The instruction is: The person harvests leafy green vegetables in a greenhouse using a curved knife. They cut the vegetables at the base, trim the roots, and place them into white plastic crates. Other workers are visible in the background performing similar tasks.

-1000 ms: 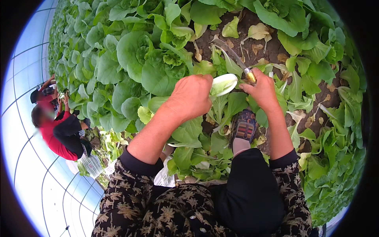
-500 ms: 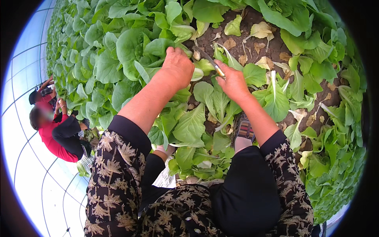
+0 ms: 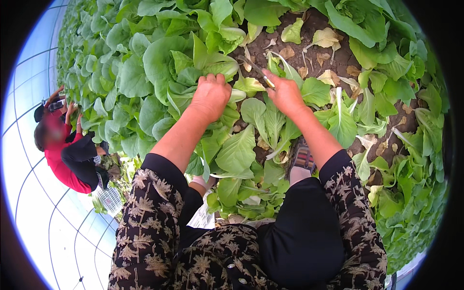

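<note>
1. The bed of leafy green plants [image 3: 145, 63] filled the far and left of the scene, its leaves crowding over everything but one strip.
2. A patch of bare brown soil [image 3: 333, 53] lay far and right, strewn with yellowed leaves [image 3: 325, 37]; cut green leaves [image 3: 237, 154] were heaped near, between the forearms.
3. Another person in a red top [image 3: 58, 164] crouched at the far left, beside a white mesh basket [image 3: 110, 199], well apart from the work.
4. The left hand [image 3: 210, 95] was closed over the base of a leafy plant [image 3: 212, 65], fingers curled down into it. The plant stood at the edge of the bed, just left of the bare soil.
5. Its long axis ran from its base under that hand up and away, leaf tips pointing far and slightly right.
6. The right hand [image 3: 286, 94] was clamped on a knife [image 3: 256, 71], whose thin blade pointed far and left, toward the plant's base.
7. The step in hand looked like cutting the plant free at its root while the left hand steadied it. The next move would call for the blade to come in low at the stem, clear of the left hand's fingers, which sat close to it.
</note>
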Demonstrator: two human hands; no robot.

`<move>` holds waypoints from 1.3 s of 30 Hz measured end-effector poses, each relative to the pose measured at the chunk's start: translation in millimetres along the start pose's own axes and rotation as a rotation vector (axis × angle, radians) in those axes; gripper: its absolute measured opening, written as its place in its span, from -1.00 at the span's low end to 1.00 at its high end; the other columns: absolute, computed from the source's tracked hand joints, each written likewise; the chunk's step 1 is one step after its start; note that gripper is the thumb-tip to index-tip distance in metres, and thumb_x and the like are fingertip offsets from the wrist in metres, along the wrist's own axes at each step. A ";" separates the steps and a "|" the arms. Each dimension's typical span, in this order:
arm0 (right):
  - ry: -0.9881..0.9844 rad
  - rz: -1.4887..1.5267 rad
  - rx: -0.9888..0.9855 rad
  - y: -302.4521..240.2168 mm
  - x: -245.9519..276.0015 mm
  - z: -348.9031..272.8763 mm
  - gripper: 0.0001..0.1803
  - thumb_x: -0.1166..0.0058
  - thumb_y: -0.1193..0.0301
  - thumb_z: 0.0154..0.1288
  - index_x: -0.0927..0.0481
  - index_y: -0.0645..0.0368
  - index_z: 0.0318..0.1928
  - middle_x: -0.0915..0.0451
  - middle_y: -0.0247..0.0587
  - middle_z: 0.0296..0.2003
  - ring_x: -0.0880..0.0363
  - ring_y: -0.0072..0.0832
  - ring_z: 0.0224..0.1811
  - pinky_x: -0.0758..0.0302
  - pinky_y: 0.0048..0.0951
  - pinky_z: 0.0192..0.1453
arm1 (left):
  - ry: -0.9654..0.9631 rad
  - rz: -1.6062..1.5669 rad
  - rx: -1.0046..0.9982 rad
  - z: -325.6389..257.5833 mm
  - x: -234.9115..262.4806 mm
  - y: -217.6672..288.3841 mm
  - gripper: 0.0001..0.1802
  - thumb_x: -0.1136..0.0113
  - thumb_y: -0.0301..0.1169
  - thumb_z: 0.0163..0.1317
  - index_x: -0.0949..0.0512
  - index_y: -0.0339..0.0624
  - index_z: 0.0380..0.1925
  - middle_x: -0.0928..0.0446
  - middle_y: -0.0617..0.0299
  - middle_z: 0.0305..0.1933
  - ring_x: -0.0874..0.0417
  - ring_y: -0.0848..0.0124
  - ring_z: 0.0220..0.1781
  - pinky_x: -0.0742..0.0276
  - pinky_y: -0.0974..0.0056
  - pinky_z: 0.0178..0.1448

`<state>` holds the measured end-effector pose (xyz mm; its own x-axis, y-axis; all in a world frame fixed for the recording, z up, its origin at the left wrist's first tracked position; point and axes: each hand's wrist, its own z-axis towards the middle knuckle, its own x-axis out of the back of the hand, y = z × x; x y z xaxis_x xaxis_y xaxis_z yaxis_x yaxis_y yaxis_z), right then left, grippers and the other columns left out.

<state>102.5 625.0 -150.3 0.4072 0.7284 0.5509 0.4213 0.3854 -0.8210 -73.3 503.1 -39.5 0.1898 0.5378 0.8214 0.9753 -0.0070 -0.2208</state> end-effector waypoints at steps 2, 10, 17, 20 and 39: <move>-0.066 -0.017 -0.072 0.0 -2.6 2.4 -0.42 -0.20 0.44 0.09 -0.50 -0.09 0.21 -0.63 0.04 -0.32 -0.62 -0.05 -0.28 -0.56 -0.11 -0.11 | 0.024 -0.015 0.015 -1.6 -4.5 0.3 -0.81 -0.21 -0.49 -0.08 -0.60 -0.17 -0.37 -0.48 0.07 -0.20 -0.52 0.13 -0.10 -0.46 0.08 -0.06; -0.046 0.229 -0.108 8.5 -24.1 7.4 -0.40 -0.22 0.44 0.08 -0.50 0.00 0.21 -0.65 0.06 -0.18 -0.65 -0.07 -0.20 -0.56 -0.24 -0.01 | 0.112 -0.094 0.044 -4.6 -16.2 1.2 -0.81 -0.21 -0.46 -0.08 -0.61 -0.17 -0.38 -0.50 0.09 -0.22 -0.55 0.15 -0.14 -0.46 0.07 -0.07; -0.195 0.157 -0.171 -3.0 -32.6 20.7 -0.34 -0.13 0.52 0.12 -0.41 -0.04 0.30 -0.64 0.04 -0.08 -0.66 -0.23 -0.20 -0.55 -0.36 0.01 | 0.132 -0.147 0.051 -10.7 -22.5 -6.1 -0.82 -0.20 -0.49 -0.11 -0.59 -0.16 -0.40 -0.49 0.09 -0.24 -0.56 0.14 -0.15 -0.48 0.06 -0.10; -0.236 0.143 -0.206 -6.5 -30.3 29.4 -0.34 -0.13 0.51 0.11 -0.42 -0.04 0.30 -0.64 0.10 -0.17 -0.64 -0.21 -0.30 -0.56 -0.32 -0.05 | 0.126 -0.188 0.051 -8.9 -23.7 -9.7 -0.81 -0.18 -0.53 -0.14 -0.56 -0.16 -0.42 -0.47 0.08 -0.22 -0.56 0.10 -0.14 -0.49 0.05 -0.13; 0.251 0.152 -0.084 -14.8 30.6 -12.6 -0.36 -0.17 0.53 0.14 -0.42 -0.03 0.28 -0.59 0.02 0.04 -0.64 -0.15 0.00 -0.54 -0.39 0.09 | 0.013 -0.164 -0.218 6.8 83.9 -9.9 -0.74 -0.17 -0.56 -0.09 -0.59 -0.18 -0.30 -0.34 -0.04 0.26 -0.62 0.10 -0.07 -0.50 0.08 0.00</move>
<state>119.0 634.4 -119.4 0.6536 0.6078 0.4510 0.4013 0.2269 -0.8874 -67.8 554.1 28.1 0.0276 0.5360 0.8438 0.9941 -0.1030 0.0329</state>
